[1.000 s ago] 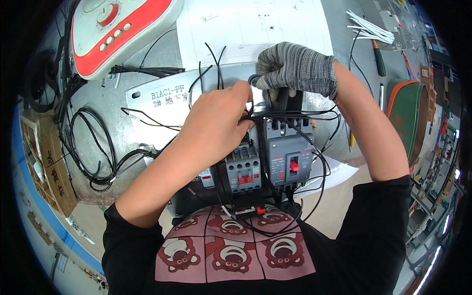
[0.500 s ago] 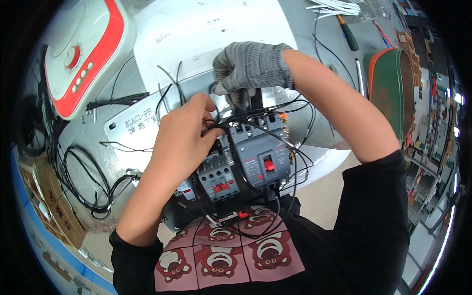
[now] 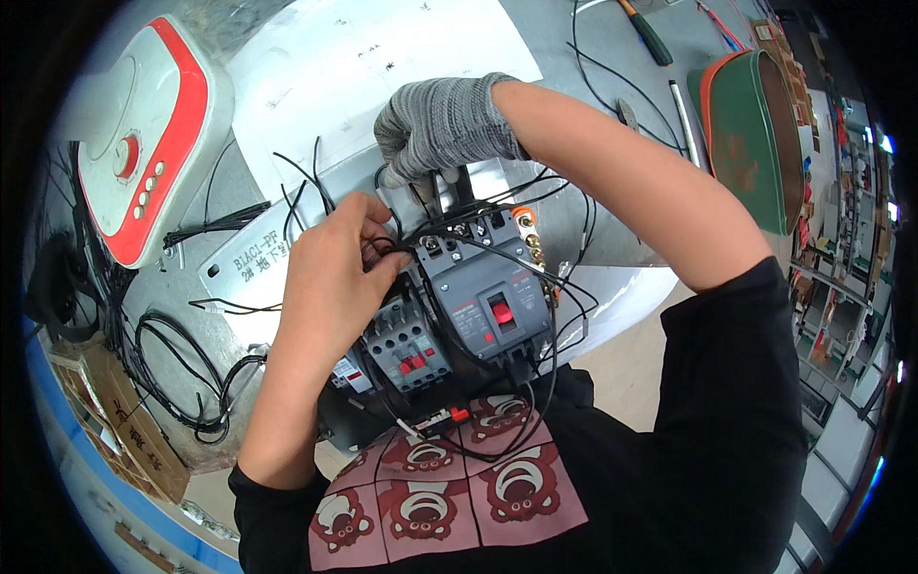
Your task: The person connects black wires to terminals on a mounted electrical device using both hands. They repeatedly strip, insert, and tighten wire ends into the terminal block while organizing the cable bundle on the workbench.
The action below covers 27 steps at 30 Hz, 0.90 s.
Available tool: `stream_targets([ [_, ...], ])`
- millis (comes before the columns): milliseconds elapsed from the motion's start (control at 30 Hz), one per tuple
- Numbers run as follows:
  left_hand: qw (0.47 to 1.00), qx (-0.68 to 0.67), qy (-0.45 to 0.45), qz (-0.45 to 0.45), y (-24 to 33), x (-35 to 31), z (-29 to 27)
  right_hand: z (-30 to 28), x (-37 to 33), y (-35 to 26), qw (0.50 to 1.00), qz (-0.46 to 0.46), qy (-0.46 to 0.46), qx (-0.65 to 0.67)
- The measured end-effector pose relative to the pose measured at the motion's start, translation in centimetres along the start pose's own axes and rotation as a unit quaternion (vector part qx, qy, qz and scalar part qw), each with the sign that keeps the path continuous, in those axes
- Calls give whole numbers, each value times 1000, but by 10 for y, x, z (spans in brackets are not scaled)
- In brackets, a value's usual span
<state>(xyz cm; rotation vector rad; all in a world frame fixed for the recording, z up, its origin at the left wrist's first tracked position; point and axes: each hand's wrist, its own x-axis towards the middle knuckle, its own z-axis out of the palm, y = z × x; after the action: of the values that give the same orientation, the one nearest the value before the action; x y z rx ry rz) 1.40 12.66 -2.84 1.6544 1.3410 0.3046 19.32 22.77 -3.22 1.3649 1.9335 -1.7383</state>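
My left hand is bare and pinches thin black wires beside the upper left corner of a grey circuit breaker with a red switch. Over the breaker's far end bends my right hand in a grey knit glove. Its fingers curl downward around a black wire; the fingertips are partly hidden. Left of the breaker sits a grey contactor with red parts, with a smaller white device beside it. Several black wires loop across the breaker's top and right side.
A white metal plate with printed marks lies under the assembly. At the left stand a white and red appliance base and coiled black cables. A green and orange container and a screwdriver are at the right.
The view has shifted, so the bench and assembly appear further left. Both hands stay near the same wires, with their grips about the same.
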Motion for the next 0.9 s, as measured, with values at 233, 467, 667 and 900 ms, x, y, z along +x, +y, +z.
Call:
stream_targets([
  [233,999,-22,19,16,-4,-2,5,2,-1,-6,997,-19,17,-70],
  [467,999,16,19,45,8,-7,5,2,-10,2,996,-48,46,-52],
  [667,996,45,65,48,28,-21,-9,3,-30,-28,984,-99,139,-55],
  [900,986,29,114,115,35,-44,-27,10,-54,-55,954,-202,215,-61],
])
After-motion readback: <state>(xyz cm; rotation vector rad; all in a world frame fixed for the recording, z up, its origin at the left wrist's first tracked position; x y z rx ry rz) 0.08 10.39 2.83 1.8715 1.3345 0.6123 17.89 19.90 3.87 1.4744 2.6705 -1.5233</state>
